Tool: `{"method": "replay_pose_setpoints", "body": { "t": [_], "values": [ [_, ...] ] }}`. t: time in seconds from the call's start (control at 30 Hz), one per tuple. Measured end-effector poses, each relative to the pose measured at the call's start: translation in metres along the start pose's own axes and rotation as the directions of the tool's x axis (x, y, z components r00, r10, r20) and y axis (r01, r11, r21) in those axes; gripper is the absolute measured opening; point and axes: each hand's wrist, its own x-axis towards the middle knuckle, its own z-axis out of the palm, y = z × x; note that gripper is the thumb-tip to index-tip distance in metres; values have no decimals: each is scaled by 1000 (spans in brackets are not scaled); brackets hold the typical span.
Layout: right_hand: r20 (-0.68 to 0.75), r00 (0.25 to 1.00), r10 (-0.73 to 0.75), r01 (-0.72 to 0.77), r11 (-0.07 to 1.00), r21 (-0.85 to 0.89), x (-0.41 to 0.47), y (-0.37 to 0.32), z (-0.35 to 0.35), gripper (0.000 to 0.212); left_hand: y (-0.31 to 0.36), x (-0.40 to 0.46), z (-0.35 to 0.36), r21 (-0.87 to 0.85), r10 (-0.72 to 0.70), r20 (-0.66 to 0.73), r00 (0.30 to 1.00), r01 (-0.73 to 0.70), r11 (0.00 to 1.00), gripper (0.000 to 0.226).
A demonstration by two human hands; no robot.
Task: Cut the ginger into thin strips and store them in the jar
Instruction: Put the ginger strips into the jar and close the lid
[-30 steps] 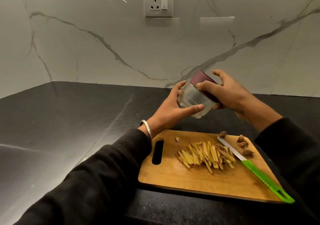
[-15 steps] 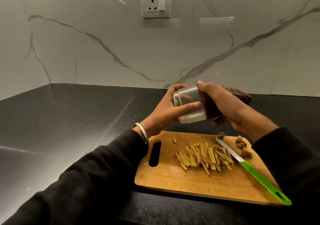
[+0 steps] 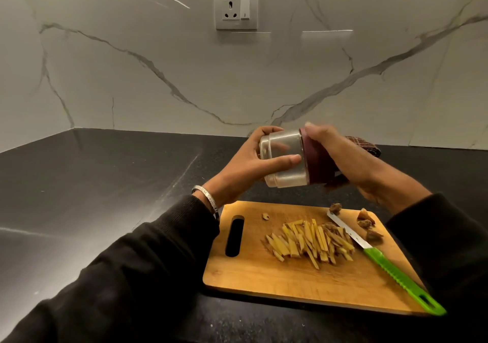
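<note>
left hand (image 3: 245,168) grips jar (image 3: 284,158) sideways above board | right hand (image 3: 340,155) grips maroon lid (image 3: 318,163) | ginger strips (image 3: 309,239) piled on cutting board (image 3: 290,279) | risk: lid frees abruptly, jar slips onto strips or knife (image 3: 383,258)

We see a clear, glossy jar (image 3: 284,158) with a matt maroon lid (image 3: 318,165), a smooth wooden board (image 3: 290,276), a shiny metal blade on the green plastic-handled knife (image 3: 383,258), a polished dark stone table (image 3: 105,184), and at twelve o'clock a glossy veined marble wall (image 3: 158,78).
</note>
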Motion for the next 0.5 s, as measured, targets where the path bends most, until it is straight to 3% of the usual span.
{"method": "replay_pose_setpoints", "body": {
  "t": [0.13,0.27,0.4,0.5],
  "values": [
    [54,995,-81,74,990,123,1,1,-10,74,-1,1,-4,-47,-12,-16,1000,12,999,65],
    [87,996,-37,39,999,-30,3,7,-12,73,-3,1,-7,-29,-8,-42,999,7,1000,64],
    [30,993,-110,104,982,159,5,7,-16,76,-4,1,-8,-20,-12,-39,999,12,1000,63],
    [15,999,-51,50,998,31,2,6,-16,63,-5,2,-7,2,-15,-29,999,15,1000,64]
  ]
}}
